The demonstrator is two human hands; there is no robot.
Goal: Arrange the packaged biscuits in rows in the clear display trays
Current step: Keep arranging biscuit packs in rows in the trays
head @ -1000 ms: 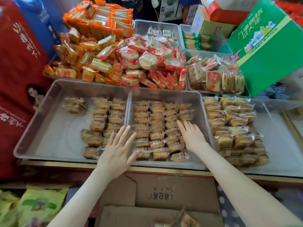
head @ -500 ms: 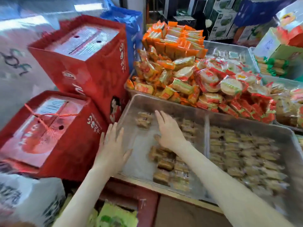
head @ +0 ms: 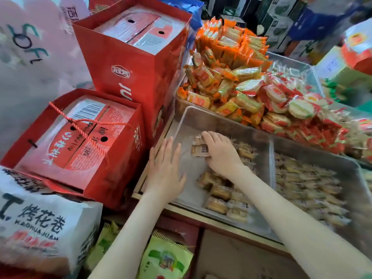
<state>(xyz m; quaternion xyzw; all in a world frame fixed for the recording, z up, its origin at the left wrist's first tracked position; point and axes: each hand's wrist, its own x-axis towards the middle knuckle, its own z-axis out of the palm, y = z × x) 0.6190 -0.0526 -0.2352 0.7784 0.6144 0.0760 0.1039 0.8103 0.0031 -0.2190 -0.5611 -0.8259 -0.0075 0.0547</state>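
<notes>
Two clear display trays sit side by side. In the left tray [head: 201,121], my right hand [head: 219,152] lies over the loose biscuit packets [head: 198,149] at the far left; fingers curl round them, a barcode showing. My left hand [head: 165,168] rests flat, fingers spread, on that tray's left rim. More brown biscuit packets [head: 219,196] lie in short rows nearer the front. The right tray [head: 352,168] holds several rows of biscuit packets [head: 306,184], blurred.
Two red gift bags [head: 132,63] [head: 80,141] stand left of the trays. Behind the trays are heaps of orange and red-wrapped snacks [head: 241,83]. A white snack bag [head: 40,218] and green packets [head: 165,258] lie below the counter edge.
The view swung left from the middle tray to the left one. My right hand reached further to the far-left packets and closed over them. My left hand moved onto the tray's left rim.
</notes>
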